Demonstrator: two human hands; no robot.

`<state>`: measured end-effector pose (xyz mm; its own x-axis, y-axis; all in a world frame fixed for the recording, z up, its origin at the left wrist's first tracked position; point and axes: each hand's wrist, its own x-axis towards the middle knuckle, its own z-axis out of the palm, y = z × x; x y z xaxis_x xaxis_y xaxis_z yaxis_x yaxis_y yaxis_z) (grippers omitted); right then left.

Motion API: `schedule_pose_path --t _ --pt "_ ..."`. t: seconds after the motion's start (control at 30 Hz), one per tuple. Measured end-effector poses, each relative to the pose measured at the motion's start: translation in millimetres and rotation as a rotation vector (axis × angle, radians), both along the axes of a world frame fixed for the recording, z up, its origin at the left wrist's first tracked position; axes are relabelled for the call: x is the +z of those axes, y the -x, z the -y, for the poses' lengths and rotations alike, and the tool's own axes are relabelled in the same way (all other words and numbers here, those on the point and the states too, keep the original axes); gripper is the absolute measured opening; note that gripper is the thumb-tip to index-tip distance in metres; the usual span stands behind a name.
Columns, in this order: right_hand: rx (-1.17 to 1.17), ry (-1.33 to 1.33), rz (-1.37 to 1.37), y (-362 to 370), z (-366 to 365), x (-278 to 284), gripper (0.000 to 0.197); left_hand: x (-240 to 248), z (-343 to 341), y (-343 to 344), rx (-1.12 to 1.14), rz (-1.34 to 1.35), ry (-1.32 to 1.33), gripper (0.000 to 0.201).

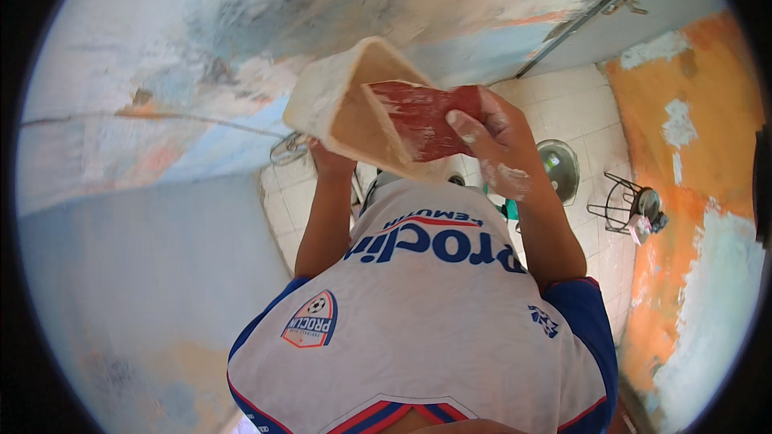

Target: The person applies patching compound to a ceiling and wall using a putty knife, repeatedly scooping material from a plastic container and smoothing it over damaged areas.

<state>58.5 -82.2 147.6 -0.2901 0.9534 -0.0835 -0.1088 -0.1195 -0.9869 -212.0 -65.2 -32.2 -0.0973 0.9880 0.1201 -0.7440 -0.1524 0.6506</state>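
Observation:
My left hand [330, 159] supports a whitish rectangular plastic tub [318, 108] from beneath and behind, and most of its fingers are hidden by the tub. The tub is tilted, its mouth facing up and to the right, with pale smears along the rim. In my right hand [498, 141], a flat red putty spreader [414, 116] is gripped between thumb and fingers. White paste streaks its face, and its pale-coated edge reaches into the tub's opening. Dried white paste also covers my right thumb and the side of that hand.
A patchy, partly plastered wall [265, 16] rises ahead, with a thin cable [201, 118] along it. On the tiled floor [575, 104] at right are a round metal basin [559, 173] and a black-legged stand [618, 202]. An orange wall [683, 72] borders the right side.

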Motion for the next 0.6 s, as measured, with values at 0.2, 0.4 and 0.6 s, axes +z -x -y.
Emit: schedule_pose_path --t 0.2,0.4,0.6 --pt "-0.496 0.200 -0.619 -16.2 -16.3 -29.7 0.037 47.9 -7.4 43.7 0.193 -0.272 0.112 0.078" --pt "-0.539 0.198 -0.802 11.0 -17.0 -78.0 0.051 34.4 -4.1 111.4 0.111 -0.145 0.197 0.089" --pt "-0.551 0.499 -0.747 62.8 -42.6 -158.8 0.044 36.5 -8.9 155.3 0.111 -0.157 0.224 0.090"
